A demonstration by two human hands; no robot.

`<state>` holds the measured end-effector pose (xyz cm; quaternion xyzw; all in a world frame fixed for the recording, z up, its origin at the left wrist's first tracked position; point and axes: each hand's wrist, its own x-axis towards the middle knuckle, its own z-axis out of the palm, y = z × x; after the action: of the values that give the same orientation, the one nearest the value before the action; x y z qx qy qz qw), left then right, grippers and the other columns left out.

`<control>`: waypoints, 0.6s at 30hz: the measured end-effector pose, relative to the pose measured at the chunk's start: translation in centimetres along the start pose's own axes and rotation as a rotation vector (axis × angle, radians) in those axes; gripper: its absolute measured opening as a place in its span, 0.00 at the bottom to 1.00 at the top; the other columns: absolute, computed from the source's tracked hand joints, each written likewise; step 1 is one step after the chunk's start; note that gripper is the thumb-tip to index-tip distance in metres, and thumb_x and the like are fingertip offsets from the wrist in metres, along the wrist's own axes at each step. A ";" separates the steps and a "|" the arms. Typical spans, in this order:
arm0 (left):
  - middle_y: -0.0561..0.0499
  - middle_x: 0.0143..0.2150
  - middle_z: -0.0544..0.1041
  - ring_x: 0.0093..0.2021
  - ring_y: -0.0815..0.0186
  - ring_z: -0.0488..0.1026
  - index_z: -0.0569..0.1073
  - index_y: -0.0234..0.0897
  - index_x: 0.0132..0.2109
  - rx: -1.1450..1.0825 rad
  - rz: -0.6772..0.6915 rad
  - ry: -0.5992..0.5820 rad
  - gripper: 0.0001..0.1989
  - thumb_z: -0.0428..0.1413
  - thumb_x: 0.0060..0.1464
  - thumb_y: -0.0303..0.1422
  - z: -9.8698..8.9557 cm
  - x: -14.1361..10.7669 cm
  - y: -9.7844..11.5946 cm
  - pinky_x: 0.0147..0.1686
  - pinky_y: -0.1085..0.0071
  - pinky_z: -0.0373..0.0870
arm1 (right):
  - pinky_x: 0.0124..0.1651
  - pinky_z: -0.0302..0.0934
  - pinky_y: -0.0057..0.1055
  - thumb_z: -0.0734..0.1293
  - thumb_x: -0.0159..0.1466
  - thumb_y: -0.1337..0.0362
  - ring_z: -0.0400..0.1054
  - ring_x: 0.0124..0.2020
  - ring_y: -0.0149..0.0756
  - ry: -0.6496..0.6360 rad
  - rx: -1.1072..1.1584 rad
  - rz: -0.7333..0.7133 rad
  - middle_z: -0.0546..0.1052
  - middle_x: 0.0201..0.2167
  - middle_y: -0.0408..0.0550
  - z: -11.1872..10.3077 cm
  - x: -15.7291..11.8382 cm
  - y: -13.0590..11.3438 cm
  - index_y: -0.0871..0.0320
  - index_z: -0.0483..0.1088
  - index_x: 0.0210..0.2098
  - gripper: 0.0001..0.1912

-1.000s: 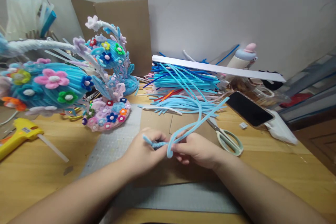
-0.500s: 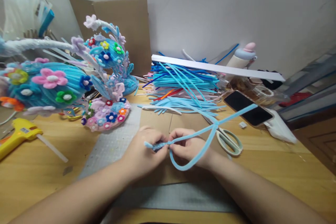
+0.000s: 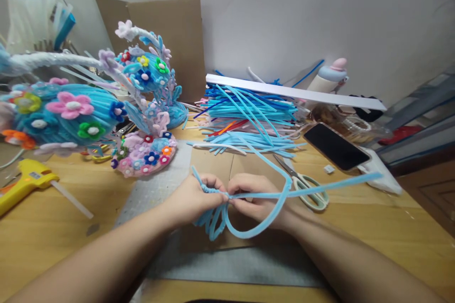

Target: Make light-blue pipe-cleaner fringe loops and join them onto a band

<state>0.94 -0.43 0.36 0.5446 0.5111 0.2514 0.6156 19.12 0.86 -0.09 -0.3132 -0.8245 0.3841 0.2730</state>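
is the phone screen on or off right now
Off, it seems: the phone lies face up beyond the scissors, and its screen is plain black with nothing lit on it.

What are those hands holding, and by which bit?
Light-blue pipe cleaners: the left hand holds their twisted part; the right hand pinches where the loose strands begin.

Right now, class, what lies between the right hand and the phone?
In the head view, the scissors lie between the right hand and phone, a blue stem passing in front.
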 end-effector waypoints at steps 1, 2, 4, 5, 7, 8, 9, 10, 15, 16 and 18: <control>0.55 0.21 0.68 0.20 0.74 0.61 0.71 0.31 0.29 -0.022 -0.013 -0.016 0.10 0.59 0.40 0.34 -0.1 0.1 -0.1 0.21 0.78 0.57 | 0.28 0.57 0.24 0.61 0.55 0.71 0.63 0.25 0.29 -0.014 -0.018 -0.030 0.70 0.23 0.45 0.0 0.0 0.0 0.61 0.69 0.28 0.06; 0.55 0.21 0.68 0.21 0.74 0.62 0.71 0.31 0.28 -0.046 -0.024 -0.032 0.10 0.59 0.40 0.34 -0.1 0.2 -0.2 0.21 0.78 0.58 | 0.28 0.57 0.24 0.61 0.55 0.71 0.62 0.25 0.28 -0.016 -0.036 -0.056 0.70 0.23 0.45 0.0 0.1 -0.1 0.61 0.69 0.27 0.06; 0.54 0.22 0.69 0.21 0.74 0.62 0.70 0.32 0.28 -0.088 -0.040 -0.062 0.10 0.60 0.39 0.34 -0.2 0.3 -0.4 0.22 0.77 0.58 | 0.27 0.56 0.24 0.61 0.54 0.72 0.62 0.24 0.28 0.020 -0.059 -0.070 0.70 0.21 0.45 0.2 0.2 -0.1 0.61 0.69 0.26 0.06; 0.54 0.22 0.69 0.21 0.74 0.62 0.71 0.32 0.28 -0.103 -0.044 -0.074 0.10 0.60 0.39 0.34 -0.2 0.3 -0.4 0.22 0.77 0.59 | 0.27 0.56 0.24 0.61 0.53 0.72 0.62 0.23 0.28 0.044 -0.060 -0.043 0.70 0.21 0.45 0.4 0.2 -0.1 0.61 0.69 0.26 0.05; 0.54 0.22 0.69 0.21 0.74 0.62 0.71 0.32 0.29 -0.114 -0.050 -0.067 0.10 0.60 0.39 0.34 -0.2 0.4 -0.5 0.22 0.78 0.58 | 0.25 0.56 0.23 0.62 0.53 0.71 0.62 0.22 0.27 0.080 -0.052 0.062 0.71 0.21 0.44 0.6 0.1 -0.2 0.61 0.68 0.25 0.03; 0.54 0.22 0.69 0.21 0.74 0.62 0.71 0.32 0.29 -0.114 -0.053 -0.054 0.10 0.60 0.39 0.34 -0.2 0.4 -0.5 0.22 0.78 0.58 | 0.24 0.56 0.23 0.63 0.53 0.70 0.62 0.21 0.27 0.085 -0.051 0.108 0.71 0.21 0.44 0.7 0.1 -0.2 0.61 0.68 0.25 0.02; 0.54 0.22 0.69 0.21 0.74 0.63 0.71 0.32 0.29 -0.114 -0.056 -0.042 0.10 0.60 0.39 0.34 -0.2 0.4 -0.5 0.21 0.78 0.58 | 0.24 0.56 0.23 0.63 0.54 0.70 0.62 0.22 0.27 0.087 -0.057 0.126 0.71 0.21 0.44 0.7 0.0 -0.2 0.60 0.68 0.26 0.02; 0.54 0.22 0.69 0.21 0.74 0.63 0.71 0.32 0.29 -0.118 -0.058 -0.034 0.11 0.60 0.39 0.34 -0.2 0.5 -0.6 0.21 0.78 0.58 | 0.25 0.57 0.23 0.63 0.54 0.69 0.63 0.22 0.28 0.089 -0.070 0.106 0.72 0.22 0.44 0.7 -0.1 -0.2 0.60 0.68 0.26 0.02; 0.55 0.21 0.69 0.20 0.74 0.63 0.71 0.31 0.28 -0.193 -0.103 -0.078 0.11 0.61 0.38 0.34 -0.2 0.7 -0.8 0.22 0.78 0.58 | 0.31 0.59 0.24 0.61 0.58 0.69 0.65 0.27 0.29 0.062 -0.156 -0.144 0.73 0.25 0.47 0.3 -0.4 0.2 0.61 0.70 0.31 0.06; 0.55 0.20 0.69 0.20 0.74 0.62 0.71 0.31 0.28 -0.207 -0.106 -0.084 0.11 0.61 0.38 0.34 -0.1 0.7 -0.8 0.22 0.78 0.57 | 0.30 0.59 0.24 0.61 0.58 0.69 0.66 0.27 0.29 0.057 -0.151 -0.152 0.73 0.25 0.47 0.2 -0.5 0.3 0.61 0.70 0.31 0.06; 0.55 0.20 0.69 0.20 0.75 0.62 0.71 0.31 0.28 -0.228 -0.093 -0.088 0.10 0.61 0.38 0.33 -0.1 0.6 -0.9 0.21 0.79 0.57 | 0.29 0.58 0.23 0.62 0.57 0.70 0.65 0.25 0.28 0.068 -0.110 -0.117 0.73 0.24 0.46 0.1 -0.5 0.3 0.61 0.70 0.30 0.05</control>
<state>0.88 -0.11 -0.70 0.4575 0.4762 0.2548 0.7064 19.49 0.61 -0.46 -0.2918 -0.8514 0.3108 0.3055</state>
